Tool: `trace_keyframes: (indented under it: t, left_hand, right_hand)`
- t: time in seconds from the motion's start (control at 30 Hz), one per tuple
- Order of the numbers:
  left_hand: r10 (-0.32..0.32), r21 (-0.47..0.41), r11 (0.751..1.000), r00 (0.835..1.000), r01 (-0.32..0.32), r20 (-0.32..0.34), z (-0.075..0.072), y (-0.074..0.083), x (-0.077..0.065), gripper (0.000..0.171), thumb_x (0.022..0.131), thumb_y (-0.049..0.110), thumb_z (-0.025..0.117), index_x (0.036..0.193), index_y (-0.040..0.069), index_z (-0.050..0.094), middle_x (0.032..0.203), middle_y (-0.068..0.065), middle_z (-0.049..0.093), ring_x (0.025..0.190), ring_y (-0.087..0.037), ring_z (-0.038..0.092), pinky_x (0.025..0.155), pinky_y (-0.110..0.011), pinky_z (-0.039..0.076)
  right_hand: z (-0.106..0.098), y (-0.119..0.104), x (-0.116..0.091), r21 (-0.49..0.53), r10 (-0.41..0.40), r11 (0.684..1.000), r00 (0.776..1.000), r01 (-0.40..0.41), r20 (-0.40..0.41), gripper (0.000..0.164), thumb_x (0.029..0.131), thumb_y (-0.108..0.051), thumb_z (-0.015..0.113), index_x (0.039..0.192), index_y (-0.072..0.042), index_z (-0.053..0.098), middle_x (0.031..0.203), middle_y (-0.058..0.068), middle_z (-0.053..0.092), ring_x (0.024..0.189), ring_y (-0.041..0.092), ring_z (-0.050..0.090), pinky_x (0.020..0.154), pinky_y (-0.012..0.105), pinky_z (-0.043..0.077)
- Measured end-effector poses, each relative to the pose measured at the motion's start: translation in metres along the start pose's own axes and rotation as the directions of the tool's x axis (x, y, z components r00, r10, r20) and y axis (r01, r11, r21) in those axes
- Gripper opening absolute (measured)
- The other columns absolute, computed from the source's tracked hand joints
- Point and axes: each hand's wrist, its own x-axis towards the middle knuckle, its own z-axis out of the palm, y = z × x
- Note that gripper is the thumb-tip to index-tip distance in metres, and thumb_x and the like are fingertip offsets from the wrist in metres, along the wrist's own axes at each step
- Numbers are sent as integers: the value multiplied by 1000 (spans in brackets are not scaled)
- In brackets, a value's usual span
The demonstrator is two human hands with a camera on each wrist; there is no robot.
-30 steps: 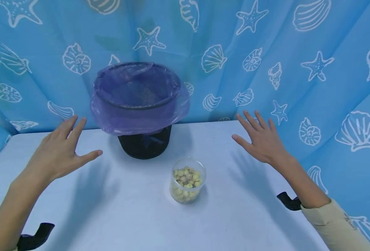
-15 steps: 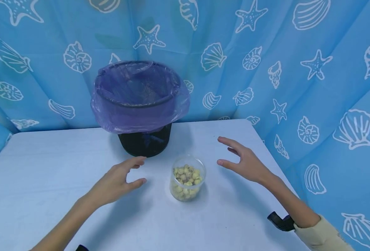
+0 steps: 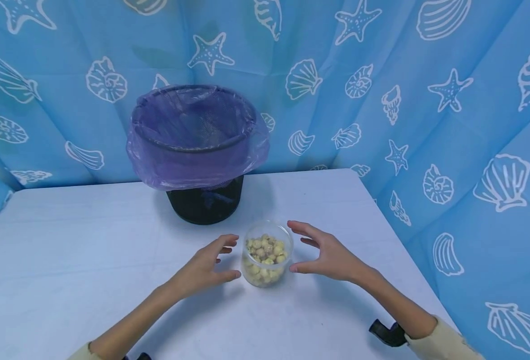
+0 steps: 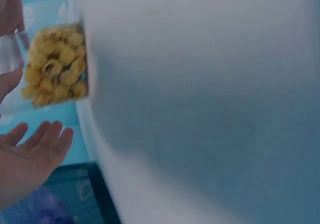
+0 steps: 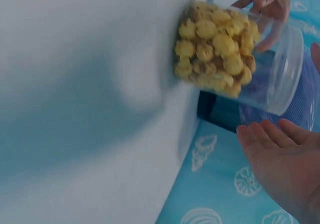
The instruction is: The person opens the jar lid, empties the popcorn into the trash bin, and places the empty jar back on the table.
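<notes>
A clear plastic jar (image 3: 265, 265) without a lid stands upright on the white table, partly filled with yellow popcorn (image 3: 267, 248). Close at its left side is my left hand (image 3: 206, 267), thumb and fingers spread apart and relaxed around nothing. My right hand (image 3: 325, 252) mirrors it close at the jar's right side, thumb apart from the fingers. In the right wrist view a gap shows between the right fingertips (image 5: 260, 131) and the jar's wall. The left wrist view has the popcorn-filled jar (image 4: 57, 67) above the left fingers (image 4: 50, 139).
Behind the jar, a black mesh bin (image 3: 204, 202) lined with a purple plastic bag (image 3: 197, 165) stands on the table (image 3: 67, 260). Blue curtains (image 3: 319, 30) with white shells and starfish hang along the back and right side.
Both hands have come down and inward, from wide apart to either side of the jar. The jar and the bin have stayed in place.
</notes>
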Motion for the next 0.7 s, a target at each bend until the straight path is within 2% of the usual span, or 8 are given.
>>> trace_keyframes:
  t: [0.17,0.3,0.5,0.7]
  left_hand:
    - [-37,-52,998,999,37,6,17,-4,8,82,82,17,84,149,5,37,145,-18,47,130,-38,49,101,-55,45]
    - [-52,-88,995,999,52,0,28,-7,15,89,81,18,85,151,4,32,146,-18,45,131,-38,48,101,-54,45]
    - [-66,-167,984,998,66,7,37,-10,23,99,79,20,87,155,6,25,148,-12,42,131,-34,46,106,-49,43]
    - [-64,-167,984,998,68,29,42,-9,27,109,76,26,88,157,7,18,151,-14,38,135,-32,42,110,-51,36]
  right_hand:
    - [11,-1,4,40,-3,999,999,2,37,95,80,-17,86,155,-3,29,158,15,33,141,32,37,107,50,40]
    - [17,-1,7,59,-2,998,999,-1,36,99,81,-19,86,157,-4,25,159,15,29,140,33,37,106,50,41]
    - [21,-3,14,58,21,998,1000,-22,23,102,80,-25,86,158,-8,24,161,14,26,139,36,38,104,53,43]
    - [25,-3,18,46,41,998,999,-41,5,103,78,-29,87,157,-10,25,158,12,31,135,36,42,102,53,45]
